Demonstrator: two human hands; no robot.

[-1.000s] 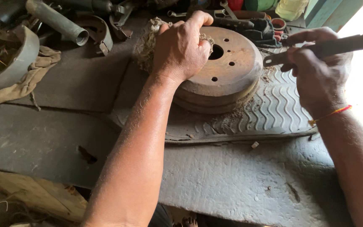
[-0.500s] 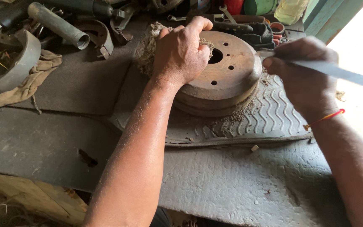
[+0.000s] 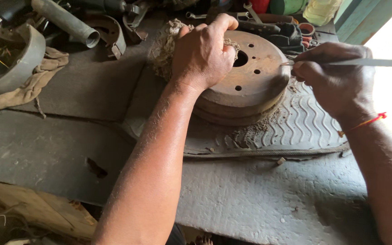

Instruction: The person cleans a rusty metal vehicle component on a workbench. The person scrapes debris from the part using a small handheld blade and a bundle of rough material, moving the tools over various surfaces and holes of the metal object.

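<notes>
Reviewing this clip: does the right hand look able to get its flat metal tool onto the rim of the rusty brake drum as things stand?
Probably yes. The right hand holds the flat metal tool with its tip at the brake drum edge; the left hand and rag sit on the far side, leaving that rim open.

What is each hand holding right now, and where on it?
The left hand presses a wad of frayed rag onto the rusty brake drum. The right hand grips a flat metal tool near its drum-side end.
</notes>
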